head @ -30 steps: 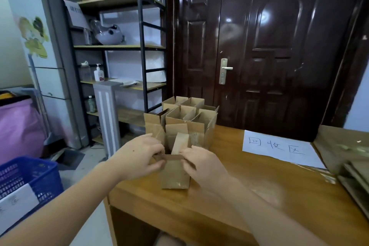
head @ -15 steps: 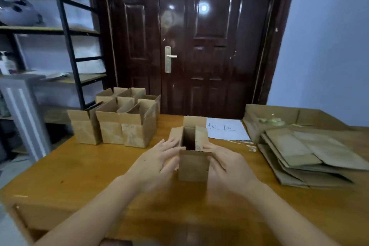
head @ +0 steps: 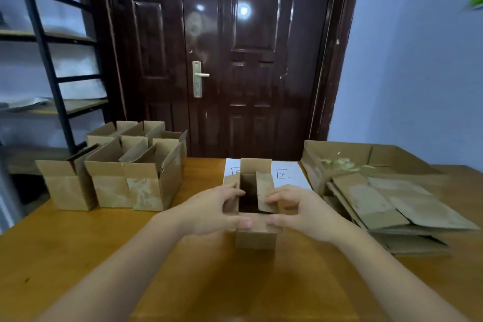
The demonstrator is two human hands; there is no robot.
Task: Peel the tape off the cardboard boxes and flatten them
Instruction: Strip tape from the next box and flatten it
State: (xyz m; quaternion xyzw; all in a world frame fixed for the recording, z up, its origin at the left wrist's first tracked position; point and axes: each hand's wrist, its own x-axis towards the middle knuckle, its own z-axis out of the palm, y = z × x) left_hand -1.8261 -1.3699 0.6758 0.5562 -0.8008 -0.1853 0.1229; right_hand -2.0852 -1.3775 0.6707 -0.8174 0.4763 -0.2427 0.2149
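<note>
On the table [head: 78, 256], the small box [head: 256, 235] is still gripped by both hands [head: 209, 213] [head: 303, 213], now seen closer.

A small open cardboard box [head: 256, 230] stands on a wooden desk [head: 78, 256], held at its top rim by a left hand [head: 211, 212] at 9 o'clock and a right hand [head: 303, 213] at 3 o'clock, fingers curled over the flaps. A cluster of open boxes [head: 115, 178] sits at 10 o'clock, flattened cardboard [head: 392, 206] is stacked at 3 o'clock, and a handwritten paper sign [head: 286, 174] lies behind the box before a dark door [head: 235, 60].
</note>
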